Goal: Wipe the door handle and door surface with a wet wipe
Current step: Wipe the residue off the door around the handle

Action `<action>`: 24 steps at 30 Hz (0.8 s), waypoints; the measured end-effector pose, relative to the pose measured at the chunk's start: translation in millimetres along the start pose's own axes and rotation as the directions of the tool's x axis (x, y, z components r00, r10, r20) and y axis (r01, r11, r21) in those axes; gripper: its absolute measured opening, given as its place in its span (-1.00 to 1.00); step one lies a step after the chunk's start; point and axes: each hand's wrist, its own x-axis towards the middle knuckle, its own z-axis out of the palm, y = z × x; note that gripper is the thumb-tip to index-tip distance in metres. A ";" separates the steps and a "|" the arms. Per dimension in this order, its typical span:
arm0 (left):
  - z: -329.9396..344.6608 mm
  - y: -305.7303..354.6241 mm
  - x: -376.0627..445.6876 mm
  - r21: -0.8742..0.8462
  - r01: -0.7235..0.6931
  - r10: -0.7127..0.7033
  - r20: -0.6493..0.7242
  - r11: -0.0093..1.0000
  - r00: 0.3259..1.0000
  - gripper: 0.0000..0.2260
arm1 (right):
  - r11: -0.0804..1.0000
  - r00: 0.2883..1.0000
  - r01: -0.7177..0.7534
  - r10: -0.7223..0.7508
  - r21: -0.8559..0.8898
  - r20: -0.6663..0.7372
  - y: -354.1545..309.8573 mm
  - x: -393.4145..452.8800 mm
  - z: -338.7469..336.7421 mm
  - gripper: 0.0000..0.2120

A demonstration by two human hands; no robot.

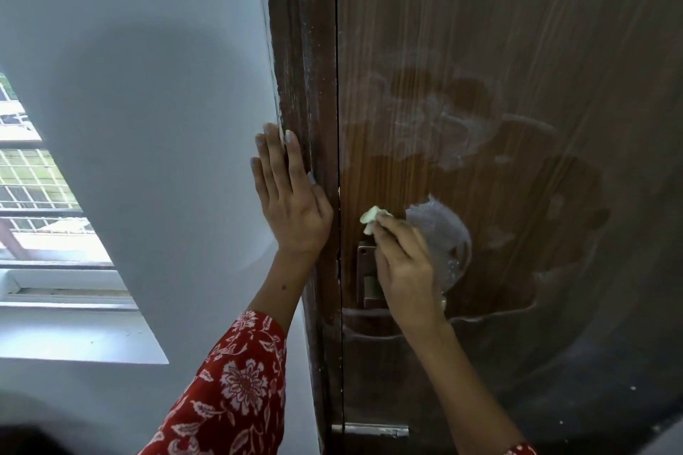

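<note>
Nearest to me is my left sleeve, red with a white flower pattern, and it rises from the bottom of the view toward the door frame. From it my left hand goes up and lies flat, with the fingers straight and a little spread; the palm and fingers rest partly on the white wall and partly on the brown frame, just where these two meet. On the right side my right hand reaches to the door, and its fingers are curled around a small bunched wet wipe, which is pale and sticks out above the fingertips. I press the wipe against the door surface just above the metal handle plate. This hand covers most of the handle, so I cannot tell the shape of the lever. Beside my right hand, on its right, a wet shiny patch is on the wood, and higher on the door I see whitish smears and streaks. Dark shadows of my arms fall on the door panel. Low on the door edge is a small metal plate. At the far left is a window with bars, and a white sill is under it.
</note>
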 end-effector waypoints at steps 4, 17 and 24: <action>1.3 -1.1 -1.7 0.009 -0.037 0.037 -0.006 0.999 0.999 -0.55 | 0.994 0.983 -0.104 0.106 0.026 -0.149 5.7 5.9 -4.0 -0.75; -1.1 2.9 -3.0 -0.031 -0.079 0.079 0.005 0.996 0.997 -0.51 | 0.994 0.993 -0.101 0.103 0.037 -0.059 -5.8 -8.6 -0.2 -0.73; 0.2 1.4 -2.3 -0.043 -0.086 0.085 -0.019 0.995 0.996 -0.54 | 0.988 0.988 -0.149 0.150 0.039 -0.021 -17.4 -5.9 4.5 -0.71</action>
